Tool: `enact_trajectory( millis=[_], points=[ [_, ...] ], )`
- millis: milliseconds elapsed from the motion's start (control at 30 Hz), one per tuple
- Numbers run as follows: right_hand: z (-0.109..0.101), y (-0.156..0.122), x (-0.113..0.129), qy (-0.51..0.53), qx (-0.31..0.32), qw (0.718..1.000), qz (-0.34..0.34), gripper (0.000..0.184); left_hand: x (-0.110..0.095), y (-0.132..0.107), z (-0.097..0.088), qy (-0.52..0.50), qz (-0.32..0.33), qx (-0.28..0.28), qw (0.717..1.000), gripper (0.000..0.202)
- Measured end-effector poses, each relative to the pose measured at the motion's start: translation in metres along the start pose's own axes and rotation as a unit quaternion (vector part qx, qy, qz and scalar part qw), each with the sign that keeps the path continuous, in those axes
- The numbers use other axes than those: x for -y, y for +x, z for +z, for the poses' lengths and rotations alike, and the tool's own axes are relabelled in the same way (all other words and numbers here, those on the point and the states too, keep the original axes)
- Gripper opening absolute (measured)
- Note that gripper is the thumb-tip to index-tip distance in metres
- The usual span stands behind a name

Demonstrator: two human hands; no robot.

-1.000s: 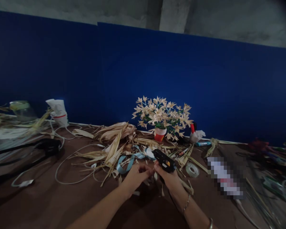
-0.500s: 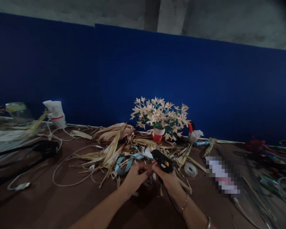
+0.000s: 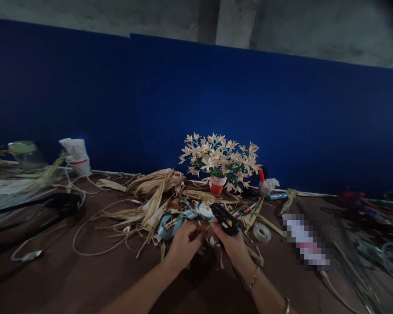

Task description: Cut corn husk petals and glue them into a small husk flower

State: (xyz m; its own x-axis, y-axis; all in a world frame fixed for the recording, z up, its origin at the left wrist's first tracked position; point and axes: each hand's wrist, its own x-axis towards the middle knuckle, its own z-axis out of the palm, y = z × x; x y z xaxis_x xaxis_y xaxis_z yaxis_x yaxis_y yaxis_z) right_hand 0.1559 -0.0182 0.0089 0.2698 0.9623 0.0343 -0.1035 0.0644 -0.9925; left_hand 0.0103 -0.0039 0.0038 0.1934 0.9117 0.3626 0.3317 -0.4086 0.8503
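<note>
My right hand [image 3: 229, 242] is closed around a black glue gun [image 3: 225, 219], its nozzle tilted up and to the left. To its left, my left hand [image 3: 187, 242] has its thumb and fingers curled together in a pinch; whatever is between the fingertips is too small to make out. Pale scraps [image 3: 212, 241] lie on the table between the hands. Just beyond my left hand is a loop of light blue ribbon [image 3: 165, 229], with a ribbon roll [image 3: 205, 211] near the glue gun's tip. Behind them stands a red and white cup [image 3: 218, 185] holding cream husk flowers [image 3: 216, 157].
Dried corn husks [image 3: 153, 196] are heaped left of centre. A clear tape roll [image 3: 262, 232] lies right of my right hand. White cable [image 3: 77, 235] loops on the left beside a black strap [image 3: 63, 204]. A blue panel [image 3: 150, 100] rises behind the table.
My right hand has shifted very slightly, bringing the glue gun a little to the right and away from my left fingertips. The left hand stays almost in place, still pinched.
</note>
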Motion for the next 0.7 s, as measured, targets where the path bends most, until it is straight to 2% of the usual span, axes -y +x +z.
enact_trajectory(
  millis=[100,200,333,467,700],
  points=[
    [-0.003,-0.002,0.001,-0.028,-0.006,1.0,-0.012,0.031,-0.001,0.004,-0.004,-0.038,-0.069,-0.029,0.996,0.02],
    [-0.006,-0.002,-0.004,-0.048,0.033,0.997,-0.043,0.027,-0.002,0.008,-0.009,-0.055,-0.11,-0.045,0.991,0.023],
    [-0.007,-0.002,-0.016,-0.047,0.039,0.995,-0.075,0.032,0.002,0.009,-0.012,-0.06,-0.113,-0.049,0.991,0.023],
    [-0.007,-0.003,-0.022,-0.061,0.071,0.989,-0.11,0.023,0.008,0.009,-0.011,-0.066,-0.117,-0.054,0.989,0.025],
    [-0.009,-0.001,-0.026,-0.106,0.042,0.98,-0.162,0.033,0.008,0.009,-0.011,-0.06,-0.124,-0.064,0.988,0.028]
  ],
)
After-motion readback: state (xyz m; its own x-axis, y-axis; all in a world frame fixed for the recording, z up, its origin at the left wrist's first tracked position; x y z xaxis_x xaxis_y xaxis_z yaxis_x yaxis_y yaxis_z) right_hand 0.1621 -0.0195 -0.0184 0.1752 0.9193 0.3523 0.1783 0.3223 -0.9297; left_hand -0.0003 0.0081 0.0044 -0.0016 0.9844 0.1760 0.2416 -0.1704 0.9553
